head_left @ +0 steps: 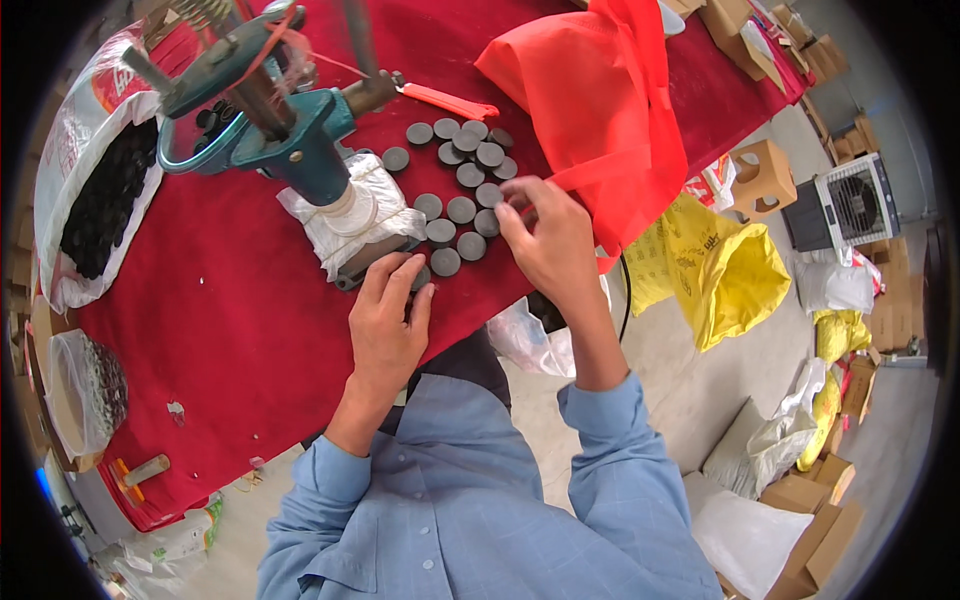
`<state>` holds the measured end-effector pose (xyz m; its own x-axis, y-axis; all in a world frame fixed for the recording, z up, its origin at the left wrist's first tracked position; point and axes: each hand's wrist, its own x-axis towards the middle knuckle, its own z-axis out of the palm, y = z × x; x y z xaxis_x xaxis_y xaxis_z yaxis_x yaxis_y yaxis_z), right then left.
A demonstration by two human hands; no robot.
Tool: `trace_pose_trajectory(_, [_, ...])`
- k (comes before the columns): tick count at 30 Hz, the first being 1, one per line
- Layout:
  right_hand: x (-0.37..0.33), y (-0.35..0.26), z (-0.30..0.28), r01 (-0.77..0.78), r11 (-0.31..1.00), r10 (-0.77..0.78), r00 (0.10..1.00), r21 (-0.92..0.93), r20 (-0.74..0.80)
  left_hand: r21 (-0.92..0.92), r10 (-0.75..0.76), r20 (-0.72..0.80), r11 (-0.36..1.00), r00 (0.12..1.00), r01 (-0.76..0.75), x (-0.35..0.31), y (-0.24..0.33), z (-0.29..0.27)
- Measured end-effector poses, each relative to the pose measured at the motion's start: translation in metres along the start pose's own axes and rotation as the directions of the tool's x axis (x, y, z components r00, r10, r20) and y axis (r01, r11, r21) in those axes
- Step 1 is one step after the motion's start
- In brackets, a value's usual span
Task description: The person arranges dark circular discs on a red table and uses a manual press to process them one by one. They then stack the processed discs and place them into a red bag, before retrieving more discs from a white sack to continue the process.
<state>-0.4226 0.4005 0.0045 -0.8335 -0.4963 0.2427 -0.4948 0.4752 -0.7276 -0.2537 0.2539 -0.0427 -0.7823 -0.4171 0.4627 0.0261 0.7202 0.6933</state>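
Several round grey discs with black rims (461, 210) lie in a loose group on the red-covered table (250, 370). My left hand (388, 315) is at the front of a teal hand press (310, 150), its thumb and forefinger closed on a grey disc (421, 280). White wrapping (310, 222) tied with string covers part of the press's base. At the right edge of the group is my right hand (548, 235), thumb and forefinger apart, the tips close beside a grey disc (489, 195). No disc shows between those fingers.
A red fabric bag (590, 110) lies right of the discs. An open white sack (95, 190) of small black parts stands on the left. An orange-handled tool (445, 98) lies behind the discs. Yellow bags (720, 270) and an air cooler (850, 205) stand right.
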Motion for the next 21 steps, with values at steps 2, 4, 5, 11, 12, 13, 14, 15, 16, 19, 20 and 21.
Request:
trace_pose_trajectory(2, [0.019, -0.006, 0.019, 0.024, 0.975, -0.031, 0.999, -0.221, -0.026, 0.001, -0.006, -0.003, 1.0, 1.0, 0.006, -0.001, 0.0, -0.001])
trace_pose_trajectory(4, [0.037, -0.01, 0.033, 0.035, 0.915, -0.051, 0.998, -0.401, -0.028, -0.007, -0.012, 0.002, 1.0, 1.0, 0.012, -0.001, -0.001, 0.001])
trace_pose_trajectory(5, [0.044, -0.01, 0.042, 0.041, 0.884, -0.052, 0.999, -0.466, -0.01, -0.009, -0.007, -0.004, 1.0, 1.0, 0.007, 0.0, -0.001, 0.002])
trace_pose_trajectory(11, [0.055, -0.009, 0.041, 0.023, 0.924, -0.02, 1.0, -0.382, 0.011, -0.034, -0.02, -0.022, 0.999, 1.0, 0.019, -0.003, -0.007, 0.001])
trace_pose_trajectory(12, [0.056, -0.008, 0.029, -0.04, 0.949, 0.043, 0.999, -0.312, 0.0, -0.039, -0.023, -0.021, 0.999, 1.0, 0.022, -0.003, -0.006, 0.001])
trace_pose_trajectory(13, [0.059, -0.002, 0.02, -0.031, 0.961, 0.016, 0.998, -0.275, -0.055, -0.044, -0.026, -0.02, 0.999, 0.999, 0.025, -0.001, -0.004, -0.001])
trace_pose_trajectory(14, [0.061, 0.003, 0.012, 0.002, 0.972, -0.026, 0.995, -0.236, -0.1, -0.051, -0.026, -0.013, 0.998, 1.0, 0.025, -0.001, -0.003, -0.002])
trace_pose_trajectory(15, [0.063, 0.006, 0.007, 0.004, 0.972, -0.019, 0.998, -0.236, -0.059, -0.053, -0.009, -0.032, 0.999, 0.999, 0.007, -0.002, -0.005, 0.0])
trace_pose_trajectory(16, [0.066, 0.008, 0.006, 0.007, 0.972, -0.011, 1.0, -0.237, -0.018, -0.055, -0.023, -0.027, 0.998, 0.999, 0.021, -0.003, -0.004, 0.0])
trace_pose_trajectory(19, [0.068, 0.008, 0.02, 0.062, 0.962, -0.045, 0.997, -0.268, 0.07, -0.06, -0.037, -0.017, 0.998, 0.999, 0.036, -0.002, -0.003, -0.002])
trace_pose_trajectory(20, [0.071, 0.013, 0.027, 0.101, 0.955, -0.095, 0.995, -0.278, 0.033, -0.063, -0.037, -0.016, 0.997, 0.999, 0.036, -0.002, -0.004, -0.001])
trace_pose_trajectory(21, [0.074, 0.018, 0.036, 0.137, 0.948, -0.144, 0.99, -0.288, -0.003, -0.064, -0.037, -0.013, 0.997, 0.999, 0.036, -0.002, -0.003, 0.0])
